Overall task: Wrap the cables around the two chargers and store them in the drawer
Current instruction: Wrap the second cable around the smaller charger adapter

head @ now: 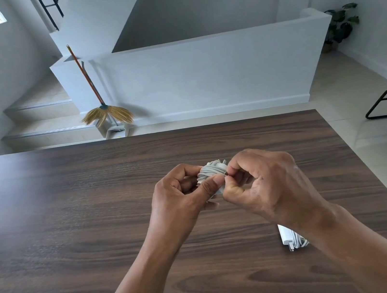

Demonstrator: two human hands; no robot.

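Hands meet above the middle of the dark wood tabletop (96,212), and between them you hold a white charger (215,188) with its grey-white cable (210,170) wound round it in many turns. Your left hand (180,196) has its grip clamped on the charger, thumb pressed across the near face and fingers curled behind. Your right hand (261,181) comes in from three o'clock, its grip pinched together at the bundle's right edge; thumb and forefinger seem to nip the cable's end, though the tip itself is too small to tell. The second charger (290,238) lies on the tabletop at about five o'clock from the held one, partly hidden under your right forearm, its cable coiled against it. Beyond the tabletop's far edge, at eleven o'clock, a straw broom (103,110) leans against a white half-wall (201,74).
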